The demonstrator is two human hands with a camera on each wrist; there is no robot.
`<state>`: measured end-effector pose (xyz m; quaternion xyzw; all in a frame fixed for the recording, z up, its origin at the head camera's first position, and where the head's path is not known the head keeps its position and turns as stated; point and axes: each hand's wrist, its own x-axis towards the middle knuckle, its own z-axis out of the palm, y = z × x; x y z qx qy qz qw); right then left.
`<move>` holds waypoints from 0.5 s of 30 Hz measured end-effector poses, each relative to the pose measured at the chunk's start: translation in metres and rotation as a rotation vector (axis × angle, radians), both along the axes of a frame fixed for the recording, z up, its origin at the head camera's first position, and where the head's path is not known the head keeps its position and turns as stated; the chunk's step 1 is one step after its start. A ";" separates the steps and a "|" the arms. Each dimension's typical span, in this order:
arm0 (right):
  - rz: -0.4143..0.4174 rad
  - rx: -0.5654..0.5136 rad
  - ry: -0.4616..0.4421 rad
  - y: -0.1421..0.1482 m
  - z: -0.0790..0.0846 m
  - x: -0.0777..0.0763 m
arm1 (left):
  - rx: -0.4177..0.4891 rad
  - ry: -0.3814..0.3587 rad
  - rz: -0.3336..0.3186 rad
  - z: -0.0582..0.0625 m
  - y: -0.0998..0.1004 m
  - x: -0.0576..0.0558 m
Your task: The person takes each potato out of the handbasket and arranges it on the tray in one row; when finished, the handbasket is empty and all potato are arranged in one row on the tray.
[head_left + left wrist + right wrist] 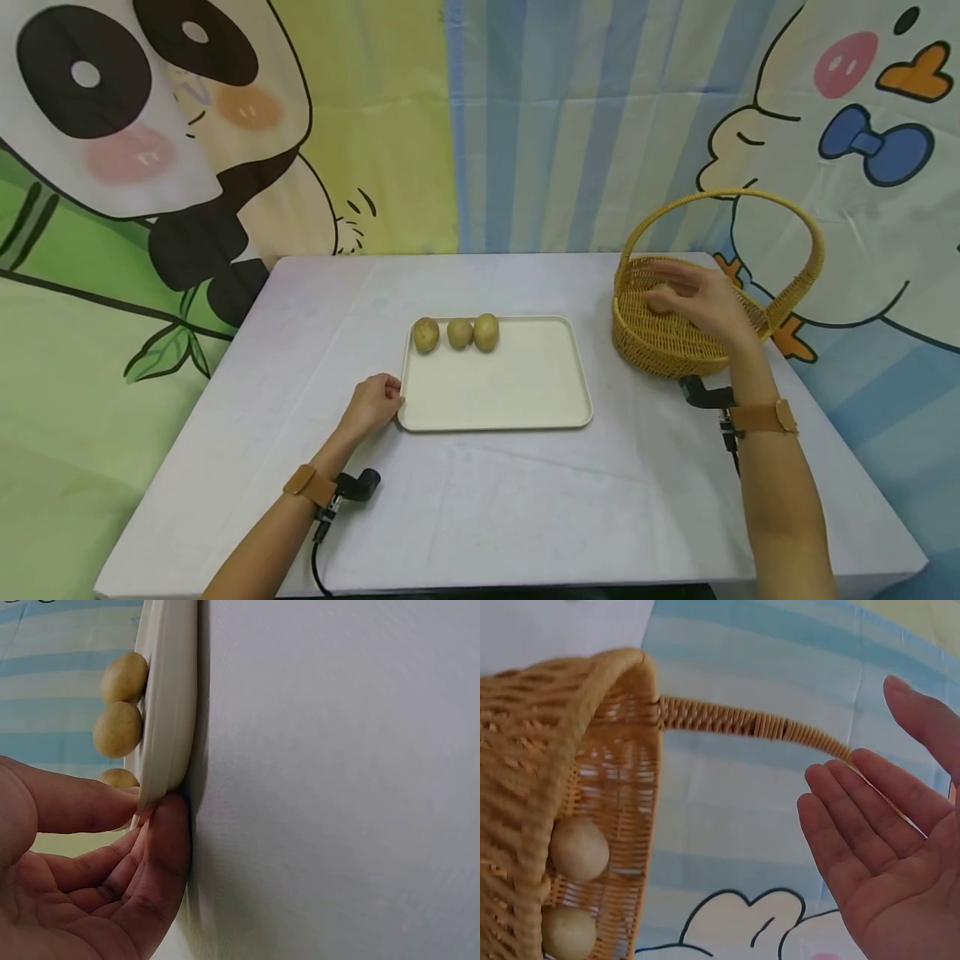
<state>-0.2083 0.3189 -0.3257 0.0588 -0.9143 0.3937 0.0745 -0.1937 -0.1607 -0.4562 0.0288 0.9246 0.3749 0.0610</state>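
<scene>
1. The right hand (701,304) is over the opening of the basket (667,364), fingers extended and thumb held apart from them; its palm, in the right wrist view, holds nothing.

2. Inside the basket lie at least two potatoes, one paler (580,849) and one yellower (568,933), below the right hand and apart from it. The basket stands at the far right of the table (487,517), its handle (806,250) arching up.

3. The left hand (372,402) pinches the tray (498,387) at its near left corner, thumb above the rim and fingers beneath.

4. The tray lies flat, its long axis running left to right, with the basket to its right, well apart.

5. Three more potatoes sit along the tray's far edge, in its left half: a left one (426,335), a middle one (460,333) and a right one (486,332). From the right hand they lie well to the left and slightly nearer; the left hand is the closer one, on their near left side.
</scene>
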 end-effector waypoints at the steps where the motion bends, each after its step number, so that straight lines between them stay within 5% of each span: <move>1: -0.005 0.000 0.000 0.003 0.000 0.001 | 0.002 -0.001 0.001 0.000 0.000 0.000; 15: -0.082 0.043 0.016 0.029 -0.005 -0.003 | -0.012 0.004 -0.005 -0.001 -0.001 -0.001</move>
